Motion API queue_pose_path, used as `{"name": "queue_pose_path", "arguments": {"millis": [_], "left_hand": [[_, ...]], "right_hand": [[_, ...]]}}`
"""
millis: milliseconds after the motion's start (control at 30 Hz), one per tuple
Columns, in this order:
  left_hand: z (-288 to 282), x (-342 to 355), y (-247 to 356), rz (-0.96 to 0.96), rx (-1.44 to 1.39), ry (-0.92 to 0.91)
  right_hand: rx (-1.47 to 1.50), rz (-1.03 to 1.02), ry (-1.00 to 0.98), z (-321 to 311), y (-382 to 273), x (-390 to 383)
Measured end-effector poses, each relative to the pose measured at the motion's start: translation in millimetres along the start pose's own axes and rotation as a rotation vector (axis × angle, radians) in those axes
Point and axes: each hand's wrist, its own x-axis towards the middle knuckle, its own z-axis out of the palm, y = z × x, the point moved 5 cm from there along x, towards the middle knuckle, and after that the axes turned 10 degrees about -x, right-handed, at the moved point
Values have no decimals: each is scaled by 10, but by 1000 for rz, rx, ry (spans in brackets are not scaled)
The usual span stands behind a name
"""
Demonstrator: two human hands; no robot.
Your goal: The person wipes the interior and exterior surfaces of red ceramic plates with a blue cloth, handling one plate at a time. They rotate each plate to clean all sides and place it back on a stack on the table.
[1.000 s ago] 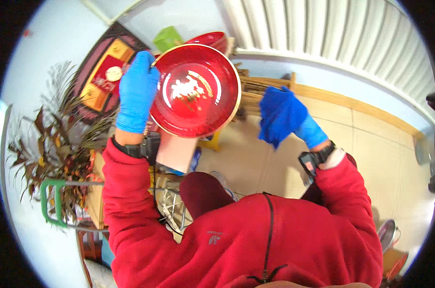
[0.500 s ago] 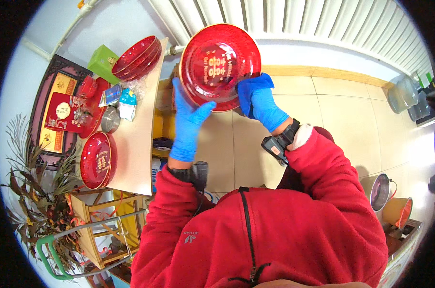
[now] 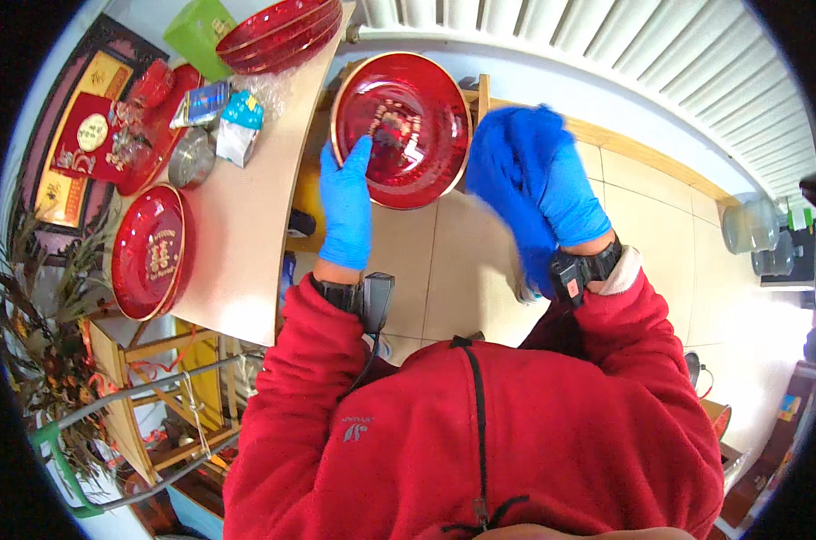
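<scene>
A shiny round red plate [image 3: 426,99] with a gold rim and gold pattern is held up, its inside facing me. My left hand [image 3: 347,211], in a blue glove, grips its lower left edge, the thumb over the rim. My right hand [image 3: 570,193], gloved in blue too, is closed on a dark blue cloth [image 3: 516,153] that hangs down below it. The cloth is apart from the plate, just right of its rim. Some fingers of both hands are hidden.
On the table [image 3: 237,243] at left lie a red plate stack [image 3: 151,256], a metal bowl [image 3: 192,157], a small pouch [image 3: 239,130], a green box [image 3: 201,36] and more stacked plates [image 3: 277,36]. A white radiator [image 3: 606,54] runs along the wall; water jugs [image 3: 750,225] stand far right.
My right hand has drawn the cloth off the plate to the right, and more of it hangs loose. The plate has shifted slightly left and turned in my left hand.
</scene>
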Motion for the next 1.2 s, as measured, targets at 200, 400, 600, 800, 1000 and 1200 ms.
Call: {"name": "queue_pose_path", "arguments": {"millis": [200, 400, 600, 800, 1000, 1200], "left_hand": [[144, -148, -310, -142, -25, -31], [94, -93, -209, -171, -282, -58], [-36, 18, -38, 5, 1, 1], [-24, -1, -227, -23, -13, 43], [-77, 111, -122, -104, -131, -36], [191, -52, 17, -61, -354, -215]], "right_hand": [[-2197, -528, 43, 732, 105, 63], [-1491, -639, -597, 689, 726, -333], [-1921, -871, -256, 198, 513, -51], [-1546, -665, -544, 457, 952, -300], [-1770, -972, -428, 199, 744, -100], [-1981, -1219, -208, 193, 584, -135]]}}
